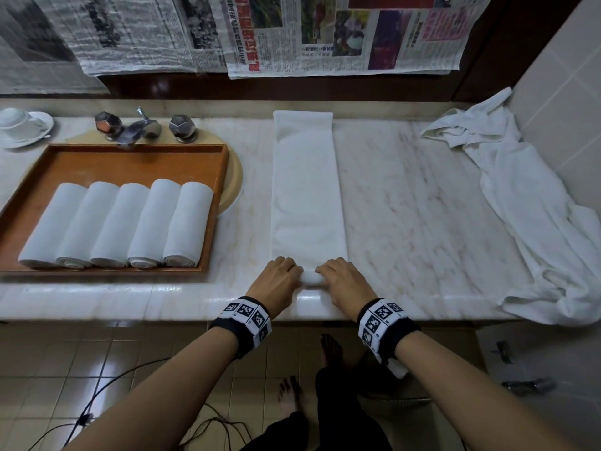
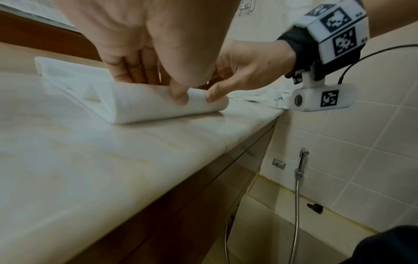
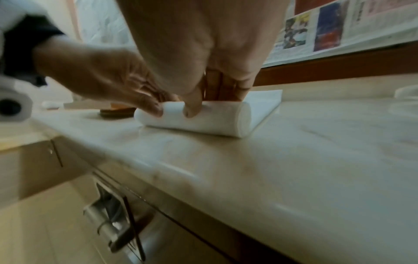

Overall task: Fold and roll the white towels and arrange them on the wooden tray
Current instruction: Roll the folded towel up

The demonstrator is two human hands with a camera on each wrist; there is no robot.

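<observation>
Both the left hand point(image 1: 277, 278) and the right hand point(image 1: 345, 281) pinch the folded towel's point(image 1: 305, 190) rolled end at the tabletop's point(image 1: 406, 196) near edge, bare marble to its right, thumbs visible only in the wrist views.

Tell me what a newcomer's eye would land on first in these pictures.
First, both hands, left hand and right hand, gripping the rolled near end of a long folded towel laid down the middle of the marble counter. Next, five rolled towels side by side in the wooden tray on the left. A crumpled white towel heap sprawls at the right.

Marble counter point(image 1: 406, 196), newspapered wall point(image 1: 325, 34), tiled floor point(image 1: 97, 369)
</observation>
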